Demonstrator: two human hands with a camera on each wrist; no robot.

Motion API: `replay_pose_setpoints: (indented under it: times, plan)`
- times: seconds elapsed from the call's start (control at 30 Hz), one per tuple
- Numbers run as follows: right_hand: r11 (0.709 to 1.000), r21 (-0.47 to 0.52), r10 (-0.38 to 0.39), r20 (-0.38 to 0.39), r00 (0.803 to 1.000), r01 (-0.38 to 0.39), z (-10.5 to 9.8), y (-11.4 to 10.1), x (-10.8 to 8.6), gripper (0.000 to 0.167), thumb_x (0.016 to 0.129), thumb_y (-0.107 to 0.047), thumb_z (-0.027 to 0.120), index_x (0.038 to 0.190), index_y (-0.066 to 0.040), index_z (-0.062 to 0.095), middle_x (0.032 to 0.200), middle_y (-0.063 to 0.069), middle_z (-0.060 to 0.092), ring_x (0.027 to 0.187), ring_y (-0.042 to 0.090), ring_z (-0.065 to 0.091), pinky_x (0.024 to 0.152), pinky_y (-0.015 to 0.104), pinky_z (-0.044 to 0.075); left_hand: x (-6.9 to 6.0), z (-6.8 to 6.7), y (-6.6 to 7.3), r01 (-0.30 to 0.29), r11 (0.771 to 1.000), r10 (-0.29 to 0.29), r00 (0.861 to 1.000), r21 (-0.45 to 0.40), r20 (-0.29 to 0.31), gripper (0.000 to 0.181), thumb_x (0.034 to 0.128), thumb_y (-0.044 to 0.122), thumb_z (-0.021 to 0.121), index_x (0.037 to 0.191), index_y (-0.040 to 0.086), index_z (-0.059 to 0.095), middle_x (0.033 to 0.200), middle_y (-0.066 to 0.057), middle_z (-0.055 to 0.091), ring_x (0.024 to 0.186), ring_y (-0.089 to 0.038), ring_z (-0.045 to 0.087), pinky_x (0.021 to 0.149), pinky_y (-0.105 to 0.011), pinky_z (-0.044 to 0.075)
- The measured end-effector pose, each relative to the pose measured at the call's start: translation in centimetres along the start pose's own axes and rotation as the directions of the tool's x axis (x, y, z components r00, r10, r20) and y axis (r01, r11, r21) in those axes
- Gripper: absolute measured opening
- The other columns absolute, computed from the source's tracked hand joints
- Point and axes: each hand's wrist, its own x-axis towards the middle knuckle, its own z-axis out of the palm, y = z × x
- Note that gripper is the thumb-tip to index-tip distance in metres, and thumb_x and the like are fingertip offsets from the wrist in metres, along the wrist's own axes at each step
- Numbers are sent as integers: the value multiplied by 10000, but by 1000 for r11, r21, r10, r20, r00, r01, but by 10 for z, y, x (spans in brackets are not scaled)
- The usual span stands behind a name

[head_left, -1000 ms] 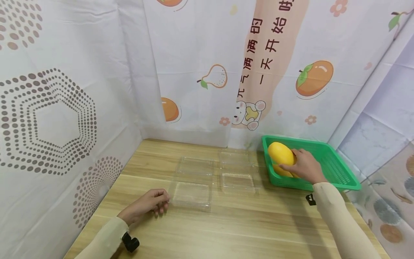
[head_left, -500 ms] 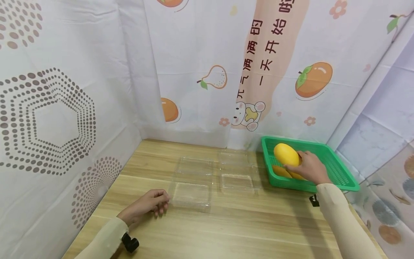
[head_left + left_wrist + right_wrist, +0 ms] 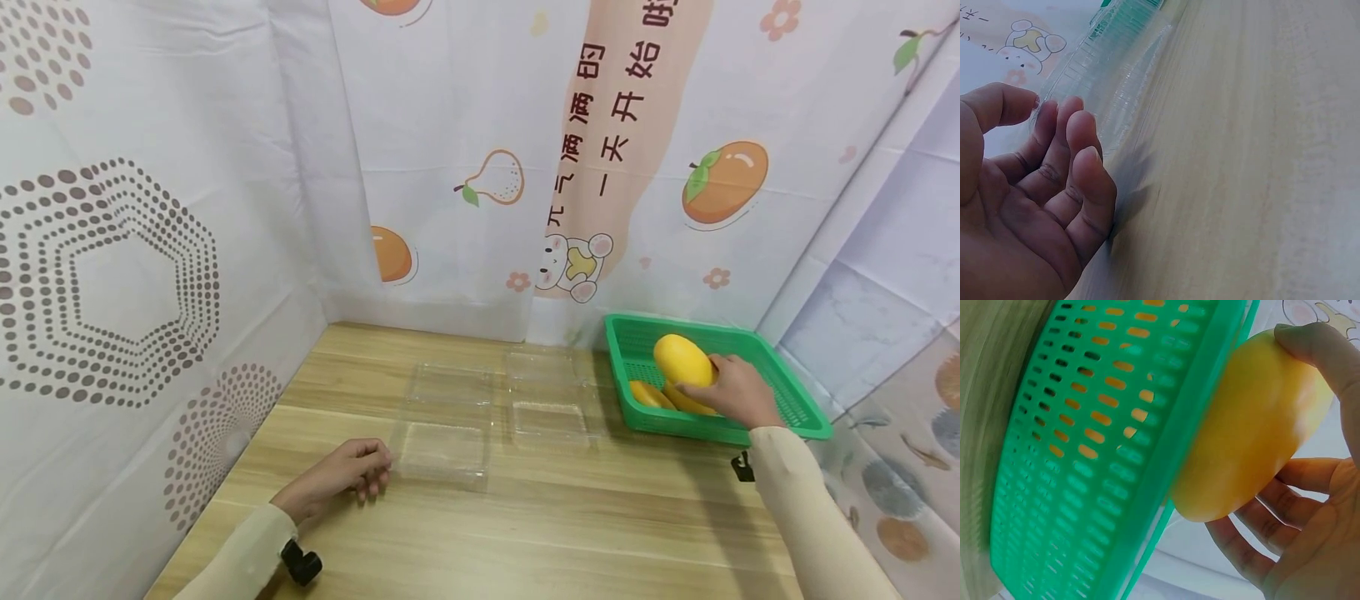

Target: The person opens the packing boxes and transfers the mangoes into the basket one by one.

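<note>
In the head view my right hand [image 3: 738, 387] grips a yellow mango [image 3: 682, 360] over the green basket [image 3: 804, 408]. The right wrist view has the thumb on one side of this mango [image 3: 1254, 425] and the fingers on the other, beside the basket's rim. Beneath it, more mangoes [image 3: 649, 394] lie in the basket, partly covered by the held one. My left hand [image 3: 341, 475] rests on the table with fingers loosely curled and nothing in them. Its fingertips lie right beside a clear plastic container [image 3: 442, 450]; whether they touch it I cannot tell.
Another clear plastic container [image 3: 550, 417] sits between the first one and the basket. Their edges are hard to make out against the wooden table [image 3: 525, 533]. A printed curtain [image 3: 450, 275] closes off the back, and patterned cloth [image 3: 247, 333] hangs at the left.
My right hand has moved a little to the right with the mango, over the basket, uncovering more of the mangoes beneath. The left hand stays where it was.
</note>
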Motion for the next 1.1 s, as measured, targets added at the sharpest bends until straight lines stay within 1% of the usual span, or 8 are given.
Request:
replay_pose_setpoints:
  times: [0.13,0.37,0.53,0.6,0.83,1.0,1.1]
  plan:
    - [1000,-11,8,-5,1000,-8,0,8,0,723,855,-543,787,1110,110,609,853,163,594,677,254,506,521,348,393,0,0,-1,-1,1000,1,1000,-7,12,355,1094,273,523,1096,-79,571,922,-104,645,727,-173,587,591,-263,525]
    - [999,-15,36,2,999,-36,-2,18,-3,727,861,-586,761,1068,92,602,802,125,574,651,241,493,510,340,380,2,-1,-3,16,1000,-16,1000,-16,10,330,1096,274,520,1082,-50,584,923,-90,645,734,-172,588,600,-266,523]
    - [999,-16,50,5,999,-50,-2,23,-4,670,868,-560,763,1021,72,603,752,100,561,618,231,487,493,341,374,2,-1,-3,1,1000,-1,1000,-5,18,330,1097,259,512,1088,-64,579,921,-90,650,733,-168,593,598,-259,526]
    - [998,-19,58,5,998,-57,-2,25,-4,664,869,-561,762,1010,69,603,745,97,563,615,231,488,493,342,375,2,-1,-3,-2,1000,2,1000,3,17,336,1096,262,512,1094,-67,579,921,-90,653,731,-168,596,598,-260,526]
    - [996,-3,95,20,995,-95,0,37,-6,679,878,-600,734,981,58,606,729,92,580,609,234,498,491,350,380,4,-2,-4,15,1000,-15,1000,4,10,334,1091,269,528,1097,-60,587,915,-94,656,723,-173,598,593,-270,526]
    - [993,-2,118,6,993,-118,0,45,-8,656,881,-605,725,951,35,601,724,89,565,602,236,490,488,352,373,4,-2,-2,9,1000,-9,1000,8,5,349,1078,279,552,1088,-69,584,903,-101,655,713,-179,598,579,-274,524]
    - [992,-10,124,-2,992,-124,-1,48,-9,663,888,-606,715,960,43,598,728,94,560,603,238,487,483,352,370,3,-2,-1,12,1000,-12,1000,4,0,344,1076,276,556,1085,-66,585,902,-103,653,710,-183,596,573,-278,521]
